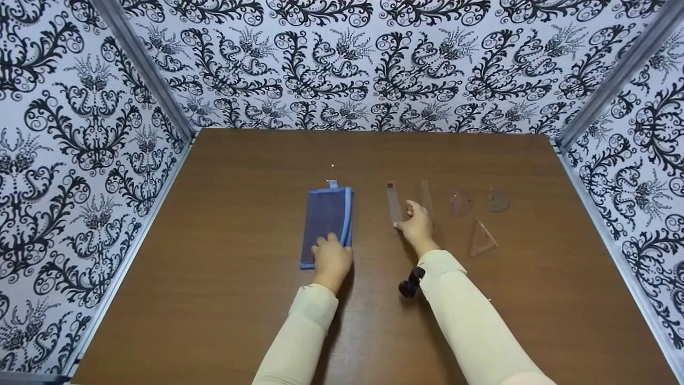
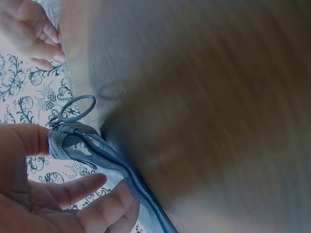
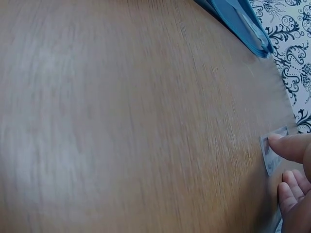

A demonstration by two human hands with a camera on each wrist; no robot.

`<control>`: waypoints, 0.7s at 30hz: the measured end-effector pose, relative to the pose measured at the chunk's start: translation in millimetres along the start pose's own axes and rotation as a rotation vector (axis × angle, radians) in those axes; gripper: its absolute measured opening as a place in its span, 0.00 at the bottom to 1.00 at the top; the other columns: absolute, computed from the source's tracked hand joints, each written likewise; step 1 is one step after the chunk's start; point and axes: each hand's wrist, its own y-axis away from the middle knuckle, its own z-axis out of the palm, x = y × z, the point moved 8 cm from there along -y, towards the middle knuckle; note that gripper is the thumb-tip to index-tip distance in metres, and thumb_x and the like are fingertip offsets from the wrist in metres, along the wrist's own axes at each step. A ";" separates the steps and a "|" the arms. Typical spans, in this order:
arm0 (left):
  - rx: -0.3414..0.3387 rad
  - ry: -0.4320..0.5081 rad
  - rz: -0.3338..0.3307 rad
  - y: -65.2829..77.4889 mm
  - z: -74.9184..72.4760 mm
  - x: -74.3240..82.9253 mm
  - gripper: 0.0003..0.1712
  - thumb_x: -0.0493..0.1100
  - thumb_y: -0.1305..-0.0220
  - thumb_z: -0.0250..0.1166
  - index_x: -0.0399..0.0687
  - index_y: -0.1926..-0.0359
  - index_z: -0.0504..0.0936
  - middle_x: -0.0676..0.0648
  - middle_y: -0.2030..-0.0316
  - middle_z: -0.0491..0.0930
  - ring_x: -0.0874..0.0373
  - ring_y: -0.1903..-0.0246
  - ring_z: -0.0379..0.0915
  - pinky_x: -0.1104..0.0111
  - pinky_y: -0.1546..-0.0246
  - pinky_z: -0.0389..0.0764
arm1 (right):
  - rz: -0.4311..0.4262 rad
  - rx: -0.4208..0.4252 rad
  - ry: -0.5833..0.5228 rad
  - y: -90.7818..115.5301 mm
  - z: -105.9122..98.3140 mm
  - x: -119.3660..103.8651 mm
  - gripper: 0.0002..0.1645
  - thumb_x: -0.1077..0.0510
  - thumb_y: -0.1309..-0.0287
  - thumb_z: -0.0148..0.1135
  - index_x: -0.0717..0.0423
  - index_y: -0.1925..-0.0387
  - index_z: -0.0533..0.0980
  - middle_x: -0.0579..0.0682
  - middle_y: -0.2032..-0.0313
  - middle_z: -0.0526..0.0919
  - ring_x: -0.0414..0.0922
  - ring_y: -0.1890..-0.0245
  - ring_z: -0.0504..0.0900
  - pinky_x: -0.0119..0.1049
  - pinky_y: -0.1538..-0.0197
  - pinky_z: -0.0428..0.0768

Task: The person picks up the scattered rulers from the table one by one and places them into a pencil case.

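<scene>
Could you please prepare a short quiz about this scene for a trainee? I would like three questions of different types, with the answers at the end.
1. Short answer: What does the left hand hold?

2. True or false: In the head view, the triangle lies lower than both protractors.

3. Multiple choice: What does the thumb of the right hand touch?
A) a protractor
B) the triangle
C) a ruler

Key:
1. The blue pouch.
2. True.
3. C, a ruler.
</scene>
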 end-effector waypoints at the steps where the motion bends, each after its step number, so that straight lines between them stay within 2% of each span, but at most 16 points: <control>1: 0.001 -0.002 0.001 0.0 -0.1 0.1 0.24 0.45 0.40 0.63 0.31 0.49 0.74 0.30 0.53 0.74 0.34 0.55 0.70 0.50 0.52 0.70 | 0.001 0.001 0.004 0.3 0.0 -0.3 0.45 0.65 0.54 0.73 0.60 0.33 0.65 0.62 0.42 0.75 0.55 0.40 0.72 0.51 0.38 0.65; 10: 0.002 -0.001 0.005 -0.1 -0.8 0.5 0.24 0.45 0.40 0.63 0.31 0.49 0.75 0.30 0.53 0.74 0.34 0.55 0.70 0.50 0.52 0.70 | -0.003 0.018 0.042 1.2 -0.1 -2.7 0.43 0.63 0.54 0.73 0.61 0.34 0.66 0.62 0.44 0.76 0.56 0.42 0.73 0.53 0.38 0.63; 14: 0.016 0.017 0.005 0.3 -2.0 0.7 0.23 0.45 0.40 0.63 0.31 0.51 0.75 0.29 0.54 0.74 0.34 0.56 0.70 0.50 0.53 0.71 | 0.004 0.015 0.021 1.4 1.3 -2.7 0.44 0.63 0.53 0.73 0.61 0.34 0.65 0.62 0.43 0.75 0.56 0.41 0.73 0.51 0.38 0.65; 21: 0.026 0.034 0.017 2.6 -3.1 0.7 0.22 0.43 0.41 0.62 0.30 0.51 0.75 0.29 0.52 0.73 0.34 0.56 0.70 0.51 0.54 0.69 | -0.019 -0.001 -0.051 3.8 6.5 -4.8 0.43 0.67 0.51 0.71 0.66 0.34 0.63 0.66 0.40 0.69 0.59 0.40 0.70 0.48 0.39 0.69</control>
